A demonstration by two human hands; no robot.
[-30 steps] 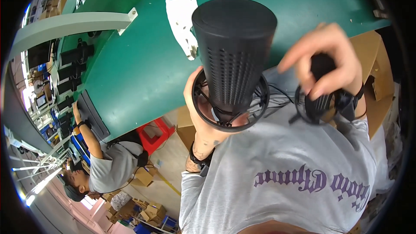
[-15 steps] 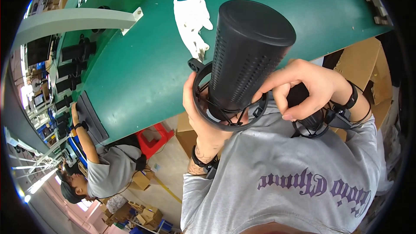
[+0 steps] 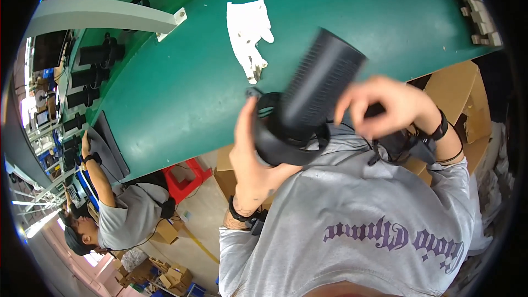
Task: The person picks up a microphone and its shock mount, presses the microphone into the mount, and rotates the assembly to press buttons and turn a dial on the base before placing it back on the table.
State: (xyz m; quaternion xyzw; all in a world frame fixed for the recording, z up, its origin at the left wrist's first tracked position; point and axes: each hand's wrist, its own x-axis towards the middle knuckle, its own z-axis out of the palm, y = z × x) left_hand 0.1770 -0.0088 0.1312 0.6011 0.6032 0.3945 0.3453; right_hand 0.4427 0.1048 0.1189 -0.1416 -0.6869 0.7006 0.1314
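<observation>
A black cylindrical microphone (image 3: 323, 81) with rows of small holes in its side stands tilted in a round black shock mount (image 3: 291, 151). My left hand (image 3: 248, 157) is closed around the mount's ring, its thumb up along the left side near a small black lug. To the right of the microphone, my right hand (image 3: 388, 107) is smeared by motion, with its fingers curled. A dark patch shows between those fingers, but I cannot tell whether it is held. Where the microphone's lower end meets the mount is partly hidden.
On the green table (image 3: 181, 99) lies a white glove (image 3: 248, 30). A pale metal bracket (image 3: 110, 15) rises at left; a beige slotted strip (image 3: 477, 14) sits far right. Cardboard boxes (image 3: 454, 91) flank me. A co-worker (image 3: 135, 209) sits left, near a red stool (image 3: 187, 181).
The microphone and its mount have tipped and moved lower, away from my view. My right hand's fingers have moved from the microphone's lower side and are now blurred.
</observation>
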